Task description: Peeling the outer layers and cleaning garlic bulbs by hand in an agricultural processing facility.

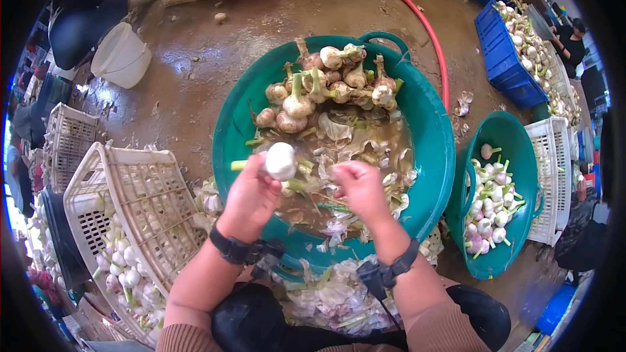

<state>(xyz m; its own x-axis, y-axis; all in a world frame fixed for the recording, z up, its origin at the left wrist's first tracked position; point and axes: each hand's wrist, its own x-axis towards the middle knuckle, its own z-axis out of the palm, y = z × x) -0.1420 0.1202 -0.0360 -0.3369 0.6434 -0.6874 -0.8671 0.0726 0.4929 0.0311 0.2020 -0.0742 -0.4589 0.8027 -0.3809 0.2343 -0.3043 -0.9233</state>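
My left hand point(252, 194) grips a clean white garlic bulb point(280, 160), its cut green stem point(239, 165) pointing left. A short way to the right, apart from the bulb, my right hand point(360, 186) has its fingers curled together; whatever they may pinch is hidden. Both hands hover over a big green tub point(433, 150). Unpeeled, dirt-marked garlic bulbs point(297, 105) are heaped at its far side. Loose papery skins point(355, 140) and bits of stem lie in murky brown water nearer me.
Left stands a white slatted crate point(147, 189) beside cleaned garlic point(124, 267). At right, a smaller green tub point(469, 176) holds more bulbs. Skins point(332, 303) pile up before my knees. A red hose point(424, 19) curves across the wet floor; a white bucket point(122, 56) stands far left.
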